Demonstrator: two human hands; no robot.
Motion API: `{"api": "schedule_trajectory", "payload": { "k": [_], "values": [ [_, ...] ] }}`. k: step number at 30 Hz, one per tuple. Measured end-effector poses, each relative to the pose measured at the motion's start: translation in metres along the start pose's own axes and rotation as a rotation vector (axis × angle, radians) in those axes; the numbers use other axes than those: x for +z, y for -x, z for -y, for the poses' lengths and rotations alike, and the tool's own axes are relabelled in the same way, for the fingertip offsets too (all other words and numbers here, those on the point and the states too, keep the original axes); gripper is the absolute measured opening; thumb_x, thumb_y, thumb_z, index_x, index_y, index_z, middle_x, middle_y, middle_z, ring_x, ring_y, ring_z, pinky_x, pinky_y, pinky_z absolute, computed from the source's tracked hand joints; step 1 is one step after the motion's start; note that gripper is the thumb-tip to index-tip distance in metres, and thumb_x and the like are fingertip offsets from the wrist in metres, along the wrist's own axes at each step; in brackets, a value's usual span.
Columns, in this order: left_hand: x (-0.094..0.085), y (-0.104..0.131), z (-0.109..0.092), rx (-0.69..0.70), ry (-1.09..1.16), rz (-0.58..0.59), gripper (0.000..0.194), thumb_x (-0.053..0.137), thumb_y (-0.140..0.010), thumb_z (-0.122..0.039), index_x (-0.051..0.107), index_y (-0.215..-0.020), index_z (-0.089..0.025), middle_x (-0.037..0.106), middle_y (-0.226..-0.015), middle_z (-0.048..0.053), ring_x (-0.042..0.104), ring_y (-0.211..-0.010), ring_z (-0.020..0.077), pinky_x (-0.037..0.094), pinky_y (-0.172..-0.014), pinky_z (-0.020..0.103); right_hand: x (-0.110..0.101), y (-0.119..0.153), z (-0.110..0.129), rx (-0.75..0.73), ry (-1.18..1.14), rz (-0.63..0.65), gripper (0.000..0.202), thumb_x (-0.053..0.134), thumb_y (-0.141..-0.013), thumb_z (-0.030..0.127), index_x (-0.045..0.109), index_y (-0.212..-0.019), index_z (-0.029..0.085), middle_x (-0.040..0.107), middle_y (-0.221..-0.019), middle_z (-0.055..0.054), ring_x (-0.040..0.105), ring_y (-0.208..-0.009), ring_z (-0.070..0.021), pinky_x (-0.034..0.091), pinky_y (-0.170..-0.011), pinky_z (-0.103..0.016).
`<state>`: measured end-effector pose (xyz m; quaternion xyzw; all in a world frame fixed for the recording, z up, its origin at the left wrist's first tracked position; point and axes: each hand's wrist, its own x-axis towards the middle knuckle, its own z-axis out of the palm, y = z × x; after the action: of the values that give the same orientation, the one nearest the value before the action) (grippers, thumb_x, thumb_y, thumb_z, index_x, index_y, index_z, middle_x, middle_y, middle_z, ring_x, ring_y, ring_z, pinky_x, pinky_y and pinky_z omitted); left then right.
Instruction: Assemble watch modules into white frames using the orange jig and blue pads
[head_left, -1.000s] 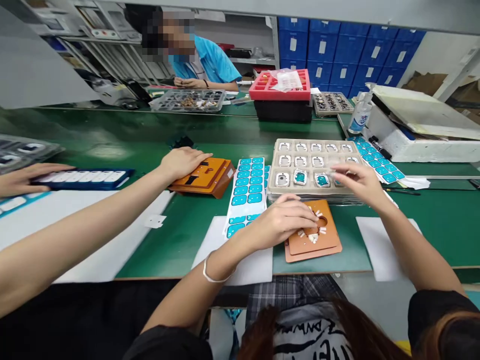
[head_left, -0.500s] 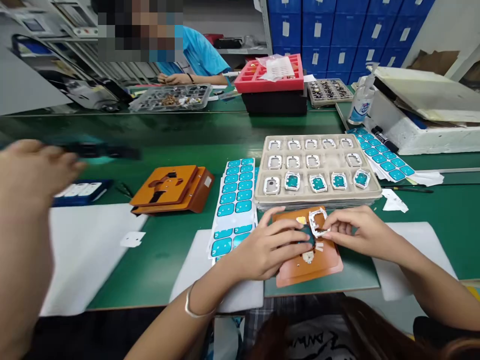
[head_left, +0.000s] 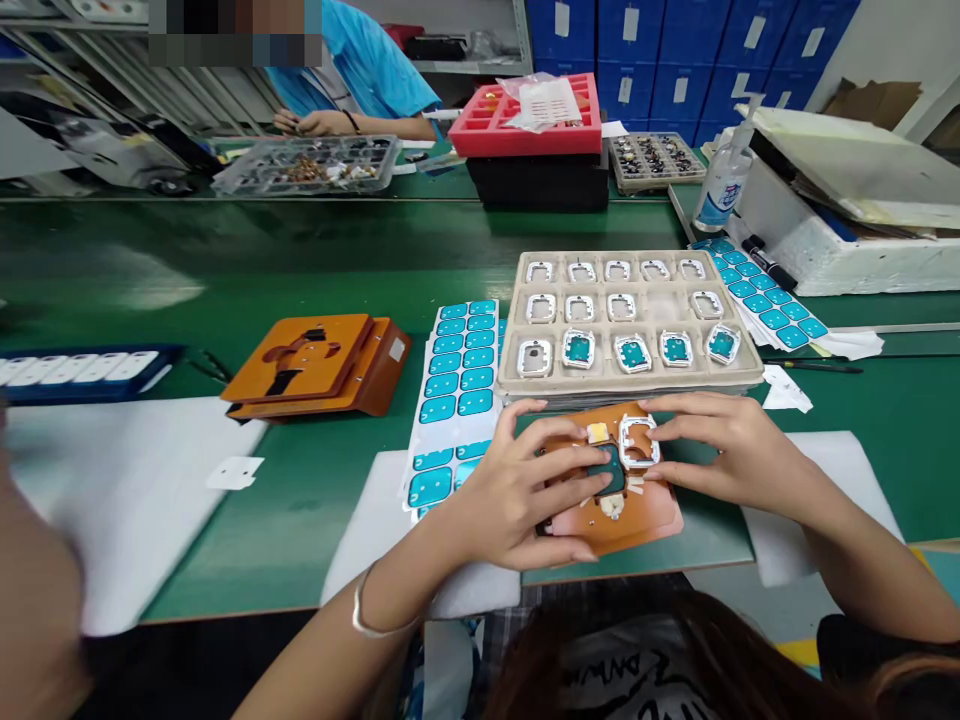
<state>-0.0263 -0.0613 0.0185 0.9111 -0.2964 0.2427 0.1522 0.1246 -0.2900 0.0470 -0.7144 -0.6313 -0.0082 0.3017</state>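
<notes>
An orange plate (head_left: 652, 512) lies at the table's front edge. On its right part sits a white watch-case frame (head_left: 640, 443), with the fingertips of my right hand (head_left: 724, 450) at its right side, thumb and fingers apart. My left hand (head_left: 529, 492) rests over the left part of the plate, fingers spread, their tips on a dark green piece (head_left: 607, 470). A small yellow piece (head_left: 598, 432) shows above that piece. Just behind is a beige tray (head_left: 510, 375) with rows of white frames, several holding teal pieces.
Teal sticker sheets (head_left: 457, 400) lie left of the tray. Further left are an orange fixture (head_left: 315, 370), a blue holder (head_left: 169, 358) and a neighbour's blurred arm (head_left: 34, 590). A red box (head_left: 525, 115), a bottle (head_left: 721, 190) and a person in blue (head_left: 375, 65) are beyond.
My right fingers have opened from their pinch on the white frame, which now lies straighter on the plate. The neighbour's arm at the left has drawn back. The view has shifted slightly.
</notes>
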Motion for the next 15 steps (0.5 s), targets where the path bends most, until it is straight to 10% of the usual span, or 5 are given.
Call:
{"api": "schedule_trajectory", "payload": {
  "k": [15],
  "values": [
    [0.005, 0.002, -0.008, -0.371, 0.026, -0.176, 0.059, 0.075, -0.075, -0.058, 0.060, -0.121, -0.024, 0.070, -0.110, 0.007, 0.051, -0.106, 0.0268, 0.041, -0.089, 0.045, 0.031, -0.011, 0.006, -0.251, -0.026, -0.195, 0.022, 0.073, -0.082, 0.030, 0.068, -0.098, 0.016, 0.075, -0.106, -0.011, 0.056, -0.079, -0.0209, 0.056, -0.066, -0.038]
  ]
}}
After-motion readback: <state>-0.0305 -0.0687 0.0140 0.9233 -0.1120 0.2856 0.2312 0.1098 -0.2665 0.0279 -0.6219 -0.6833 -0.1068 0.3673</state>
